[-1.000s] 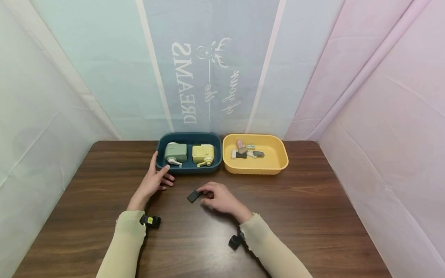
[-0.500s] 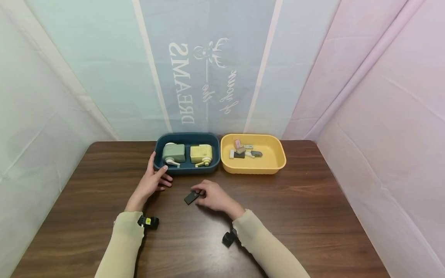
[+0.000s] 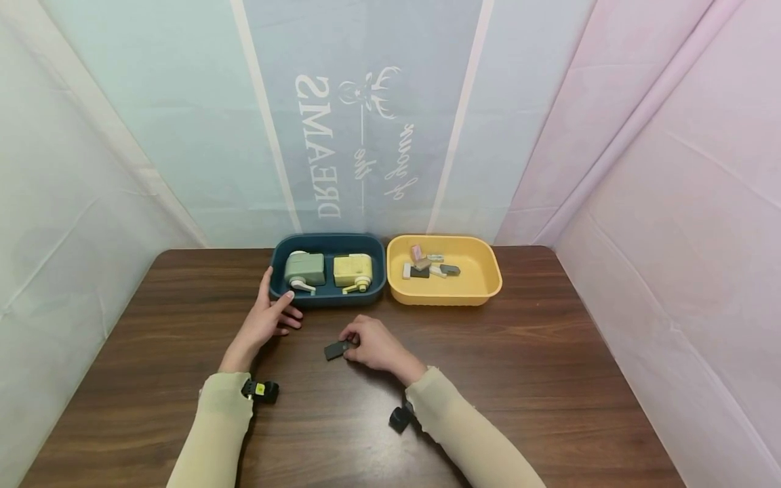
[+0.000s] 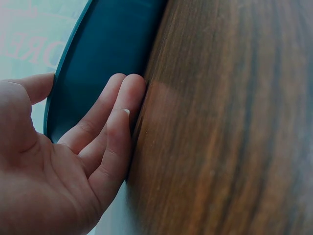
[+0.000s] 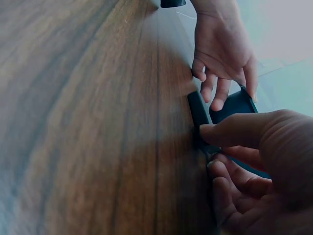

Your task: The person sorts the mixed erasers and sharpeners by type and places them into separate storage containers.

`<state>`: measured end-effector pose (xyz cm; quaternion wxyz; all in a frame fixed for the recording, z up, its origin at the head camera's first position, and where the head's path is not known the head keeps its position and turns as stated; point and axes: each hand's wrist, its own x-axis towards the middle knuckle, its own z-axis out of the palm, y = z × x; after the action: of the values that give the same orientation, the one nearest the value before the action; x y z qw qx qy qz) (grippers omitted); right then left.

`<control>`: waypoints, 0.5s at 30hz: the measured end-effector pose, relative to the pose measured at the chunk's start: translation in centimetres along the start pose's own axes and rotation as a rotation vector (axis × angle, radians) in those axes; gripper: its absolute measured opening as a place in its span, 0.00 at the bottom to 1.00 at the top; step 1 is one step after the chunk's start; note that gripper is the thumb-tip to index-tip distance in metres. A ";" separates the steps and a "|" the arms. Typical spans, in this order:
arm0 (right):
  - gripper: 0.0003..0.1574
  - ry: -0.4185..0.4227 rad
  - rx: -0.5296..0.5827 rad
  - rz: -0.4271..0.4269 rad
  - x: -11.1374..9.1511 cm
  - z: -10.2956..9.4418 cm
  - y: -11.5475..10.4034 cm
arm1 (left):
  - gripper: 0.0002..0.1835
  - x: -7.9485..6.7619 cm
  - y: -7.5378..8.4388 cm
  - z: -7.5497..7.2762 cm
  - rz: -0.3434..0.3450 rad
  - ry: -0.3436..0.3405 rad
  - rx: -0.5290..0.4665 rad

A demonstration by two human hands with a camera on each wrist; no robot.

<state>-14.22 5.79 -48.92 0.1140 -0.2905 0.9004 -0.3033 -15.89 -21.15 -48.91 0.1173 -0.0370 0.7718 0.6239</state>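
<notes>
My right hand pinches one end of a small black rectangular block low over the table, thumb on one side and fingers on the other. In the right wrist view, the far end of the black block sticks out past my thumb. My left hand rests at the near left corner of a dark blue tray. Its thumb touches the rim and its nearly straight fingers lie along the outer wall. Inside that tray sit a green hand-crank pencil sharpener and a yellow one.
A yellow tray stands right beside the blue one. It holds several small blocks, among them a pink block, a black block and a grey block. A printed cloth hangs behind the dark wooden table.
My right hand has shifted slightly left, from touching the black block's end to pinching it between thumb and fingers. The block has turned a little. My left hand stays at the blue tray.
</notes>
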 end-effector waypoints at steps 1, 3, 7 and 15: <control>0.13 0.001 0.008 0.002 0.0 -0.2 0.0 | 0.41 0.0 0.0 0.0 0.000 0.000 0.001; 0.13 0.001 0.027 0.005 -0.1 -0.5 0.1 | 0.41 0.0 0.0 0.0 -0.003 0.001 -0.005; 0.13 -0.014 0.066 0.019 -0.3 -1.3 0.8 | 0.42 0.0 0.1 0.0 -0.005 -0.004 -0.008; 0.13 0.019 0.119 -0.002 -1.4 -3.8 2.0 | 0.41 0.0 0.2 0.1 -0.009 -0.001 0.003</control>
<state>-15.43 9.72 -47.12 0.1221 -0.2812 0.8816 -0.3589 -15.90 -21.06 -48.74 0.1203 -0.0400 0.7724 0.6223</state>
